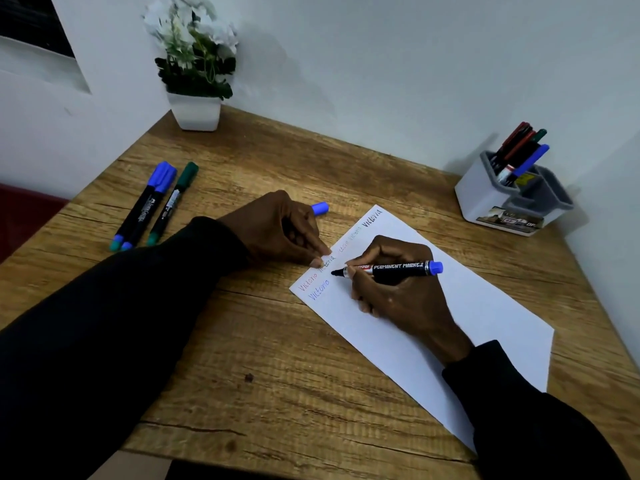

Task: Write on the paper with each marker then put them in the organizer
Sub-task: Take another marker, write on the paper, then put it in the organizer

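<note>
While the wooden desk [311, 375] fills most of the view, a white sheet of paper [485, 317] lies slanted across its right half, with a row of short handwritten words in red, faint colours and black along its upper edge and one blue word below them. Two dark-sleeved arms reach in from the bottom. The left grip [280, 230] rests at the sheet's upper left edge with its fingers curled and its fingertips pressing on the paper. The right grip [398, 289] lies on the sheet, thumb and fingers pinched round an uncapped black permanent marker [398, 266] with a blue end; its tip sits just right of the blue word, though I cannot tell whether it touches the paper. A white and grey organizer [485, 199] stands in the far right corner and holds several markers [519, 150] upright - red, green and blue among them. A white pot of white flowers [195, 110] stands in the far left corner. Near the desk's left edge lie two blue markers [145, 206] and a green marker [173, 202], side by side and capped. A blue cap [320, 208] shows just beyond the left knuckles - held or lying on the desk, I cannot tell.
</note>
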